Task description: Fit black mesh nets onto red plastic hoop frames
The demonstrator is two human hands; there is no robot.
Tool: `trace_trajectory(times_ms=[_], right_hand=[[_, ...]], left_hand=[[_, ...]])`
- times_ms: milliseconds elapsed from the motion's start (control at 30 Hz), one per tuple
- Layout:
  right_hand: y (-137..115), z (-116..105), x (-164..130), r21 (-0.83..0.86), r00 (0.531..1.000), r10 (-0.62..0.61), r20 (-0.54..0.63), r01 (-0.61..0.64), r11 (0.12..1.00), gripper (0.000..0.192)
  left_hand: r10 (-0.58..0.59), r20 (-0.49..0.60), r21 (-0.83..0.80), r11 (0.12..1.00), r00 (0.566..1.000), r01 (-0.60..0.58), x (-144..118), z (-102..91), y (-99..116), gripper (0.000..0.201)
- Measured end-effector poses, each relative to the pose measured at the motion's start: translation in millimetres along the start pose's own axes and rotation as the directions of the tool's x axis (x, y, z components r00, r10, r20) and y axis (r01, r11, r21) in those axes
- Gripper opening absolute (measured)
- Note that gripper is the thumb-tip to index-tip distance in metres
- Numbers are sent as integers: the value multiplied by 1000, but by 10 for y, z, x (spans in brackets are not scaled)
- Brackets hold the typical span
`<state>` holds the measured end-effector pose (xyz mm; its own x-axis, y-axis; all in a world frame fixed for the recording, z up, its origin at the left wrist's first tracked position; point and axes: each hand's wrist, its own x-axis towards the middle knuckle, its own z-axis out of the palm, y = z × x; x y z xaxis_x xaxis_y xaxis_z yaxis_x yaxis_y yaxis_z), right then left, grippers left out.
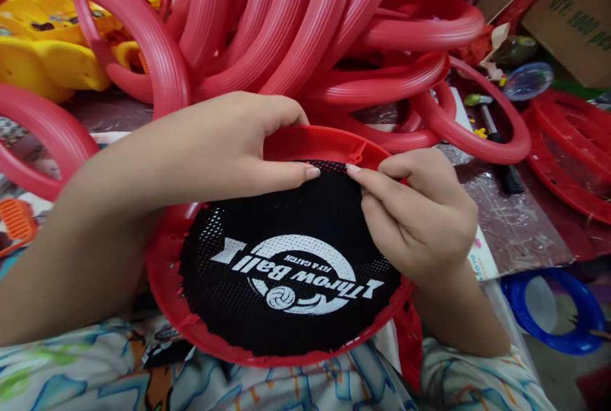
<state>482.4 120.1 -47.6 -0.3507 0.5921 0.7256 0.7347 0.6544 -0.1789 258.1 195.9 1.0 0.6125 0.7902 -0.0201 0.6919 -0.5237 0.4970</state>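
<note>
A round red plastic frame (165, 277) rests tilted against my lap. Inside it lies a black mesh disc (267, 217) printed in white with "Throw Ball" and a ball, the lettering upside down to me. My left hand (224, 144) grips the frame's far rim, its thumb pressed on the mesh edge and its fingers hidden behind the rim. At the upper right of the disc, my right hand (424, 214) is closed in a pinch on the mesh edge, close to a small peg (356, 155) on the frame's inner wall.
Many red plastic rings (305, 29) are heaped just beyond the frame. Yellow plastic parts (42, 61) lie at the left. To the right are a black-handled tool (508, 172), more red frames (573, 156), a blue ring (556, 344) and a cardboard box (573, 23).
</note>
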Motion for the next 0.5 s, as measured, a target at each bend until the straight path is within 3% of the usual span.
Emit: trace_trajectory(times_ms=[367,500], right_hand=[[-23,-8,-11,-30,998,37,58,-35,999,21],[-19,-19,-11,-6,997,53,57,-53,999,21]], left_hand=[[35,-24,99,995,999,-32,-4,59,-16,49],[239,50,63,968,970,-242,-52,11,12,51]])
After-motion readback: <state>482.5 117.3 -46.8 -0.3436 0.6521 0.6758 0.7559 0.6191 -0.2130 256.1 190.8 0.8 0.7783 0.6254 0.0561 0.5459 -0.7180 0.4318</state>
